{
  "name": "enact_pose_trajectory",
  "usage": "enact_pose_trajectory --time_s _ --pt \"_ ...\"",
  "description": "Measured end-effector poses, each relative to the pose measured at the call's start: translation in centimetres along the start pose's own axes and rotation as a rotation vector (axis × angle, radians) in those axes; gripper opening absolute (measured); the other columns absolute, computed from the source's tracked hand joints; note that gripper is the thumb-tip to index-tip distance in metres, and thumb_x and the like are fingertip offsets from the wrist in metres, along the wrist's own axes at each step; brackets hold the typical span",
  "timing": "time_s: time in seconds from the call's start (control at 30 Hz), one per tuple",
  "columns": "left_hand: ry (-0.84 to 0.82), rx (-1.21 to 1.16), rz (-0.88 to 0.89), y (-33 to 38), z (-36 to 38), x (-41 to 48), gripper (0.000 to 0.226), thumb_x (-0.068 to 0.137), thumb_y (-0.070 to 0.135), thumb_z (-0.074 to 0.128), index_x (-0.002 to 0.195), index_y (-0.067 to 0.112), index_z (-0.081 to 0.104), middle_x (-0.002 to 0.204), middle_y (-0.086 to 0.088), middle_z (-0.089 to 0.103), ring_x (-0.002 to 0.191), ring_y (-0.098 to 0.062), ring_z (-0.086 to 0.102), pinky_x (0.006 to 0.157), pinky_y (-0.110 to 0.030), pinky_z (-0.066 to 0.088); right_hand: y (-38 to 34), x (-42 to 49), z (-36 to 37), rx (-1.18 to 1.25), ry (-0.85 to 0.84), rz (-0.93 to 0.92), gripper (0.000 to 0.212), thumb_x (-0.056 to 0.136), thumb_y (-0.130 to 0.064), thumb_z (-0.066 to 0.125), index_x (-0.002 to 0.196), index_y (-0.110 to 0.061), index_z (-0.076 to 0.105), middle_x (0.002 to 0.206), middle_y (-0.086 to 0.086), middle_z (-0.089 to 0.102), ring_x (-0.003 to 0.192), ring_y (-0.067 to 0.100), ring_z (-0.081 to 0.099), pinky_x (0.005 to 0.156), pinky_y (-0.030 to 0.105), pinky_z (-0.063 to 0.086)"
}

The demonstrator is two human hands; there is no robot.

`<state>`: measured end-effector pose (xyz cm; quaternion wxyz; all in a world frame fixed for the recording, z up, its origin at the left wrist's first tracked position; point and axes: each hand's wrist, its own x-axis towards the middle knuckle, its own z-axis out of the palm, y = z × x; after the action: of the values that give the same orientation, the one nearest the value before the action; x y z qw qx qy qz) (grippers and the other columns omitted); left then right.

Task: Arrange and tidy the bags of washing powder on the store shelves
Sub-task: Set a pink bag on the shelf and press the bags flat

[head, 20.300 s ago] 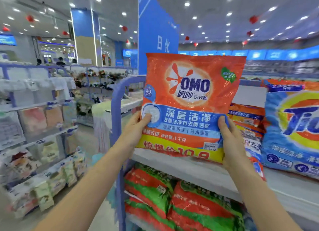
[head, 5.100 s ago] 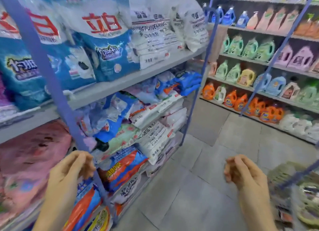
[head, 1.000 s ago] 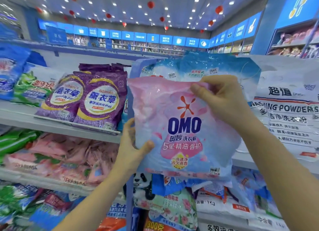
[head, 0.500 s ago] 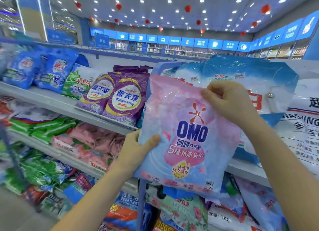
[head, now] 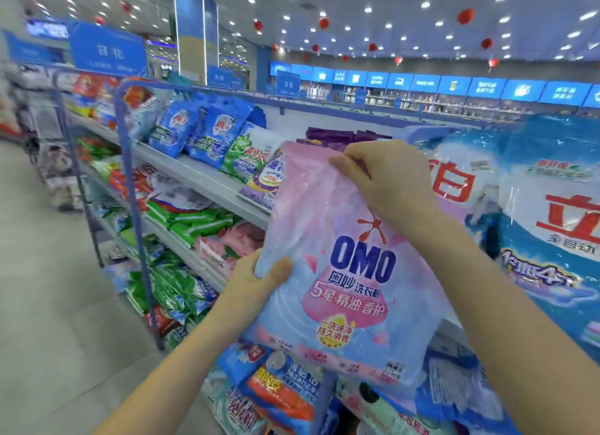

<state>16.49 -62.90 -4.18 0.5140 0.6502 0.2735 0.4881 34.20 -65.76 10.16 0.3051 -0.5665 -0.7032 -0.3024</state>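
A pink-and-blue plastic OMO washing-powder bag [head: 341,272] covers most of the purple lavender bags [head: 331,136] behind it, leaving only their tops and one label edge. The right hand [head: 386,178] hides the bag's upper right corner; the left hand [head: 256,282] shows only its thumb in front, fingers out of sight behind. A large blue-and-white bag [head: 535,213] runs off the right edge. Far signboards [head: 454,85] are too blurred to read. Lower-shelf bags [head: 285,392] are cut off at the bottom.
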Motion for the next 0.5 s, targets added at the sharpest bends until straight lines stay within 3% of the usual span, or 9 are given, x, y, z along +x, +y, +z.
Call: enact_pose_trajectory --time_s 0.07,0.17,0.23,0.3,0.4,0.5 --pt "0.082 -0.045 -0.030 -0.7 -2.2 0.2 0.071 0.036 0.082 0.071 0.066 0.018 0.066 0.059 -0.002 0.066 0.052 -0.013 0.060 0.052 -0.026 0.048 -1.8 1.5 2.1 0.021 0.058 -0.053 0.040 0.095 -0.046 0.043 0.065 -0.019 0.048 0.058 -0.002 0.048 0.063 0.024 0.045 0.051 0.030 0.022" --pt "0.161 -0.032 -0.015 -1.3 -6.4 0.9 0.078 0.040 0.083 0.070 0.070 0.011 0.065 0.068 -0.021 0.063 0.060 -0.026 0.059 0.060 -0.040 0.046 -4.5 4.1 5.6 0.047 0.148 -0.111 0.040 0.090 -0.045 0.047 0.061 -0.018 0.041 0.050 0.005 0.046 0.050 0.026 0.038 0.047 0.025 0.014" --pt "0.221 -0.005 0.006 -1.4 -10.3 1.7 0.075 0.041 0.085 0.067 0.070 0.015 0.067 0.066 -0.016 0.064 0.059 -0.024 0.059 0.058 -0.038 0.046 -7.0 6.3 8.4 0.074 0.212 -0.105 0.040 0.088 -0.045 0.049 0.060 -0.019 0.037 0.048 0.001 0.038 0.046 0.025 0.033 0.047 0.020 0.009" --pt "0.261 0.040 0.017 -1.4 -13.0 2.2 0.079 0.041 0.086 0.065 0.071 0.013 0.066 0.063 -0.012 0.061 0.058 -0.020 0.057 0.055 -0.034 0.044 -8.9 7.7 10.1 0.093 0.266 -0.089 0.043 0.088 -0.048 0.045 0.063 -0.014 0.050 0.048 0.002 0.048 0.046 0.029 0.043 0.047 0.021 0.013" --pt "0.352 0.035 0.011 -2.1 -19.6 3.4 0.066 0.039 0.086 0.067 0.065 0.025 0.069 0.064 -0.007 0.063 0.061 -0.019 0.058 0.057 -0.033 0.047 -12.3 10.1 13.3 0.273 0.356 -0.049 0.046 0.091 -0.048 0.036 0.090 -0.012 0.065 0.074 -0.004 0.065 0.071 0.027 0.058 0.061 0.029 0.032" --pt "0.448 -0.009 -0.012 -1.7 -27.1 4.8 0.066 0.038 0.083 0.069 0.066 0.024 0.072 0.066 -0.001 0.070 0.060 -0.016 0.065 0.059 -0.033 0.051 -14.2 11.5 17.3 0.584 0.507 0.122 0.027 0.091 -0.039 0.043 0.105 -0.020 0.058 0.094 -0.015 0.056 0.090 0.020 0.055 0.079 0.034 0.039"
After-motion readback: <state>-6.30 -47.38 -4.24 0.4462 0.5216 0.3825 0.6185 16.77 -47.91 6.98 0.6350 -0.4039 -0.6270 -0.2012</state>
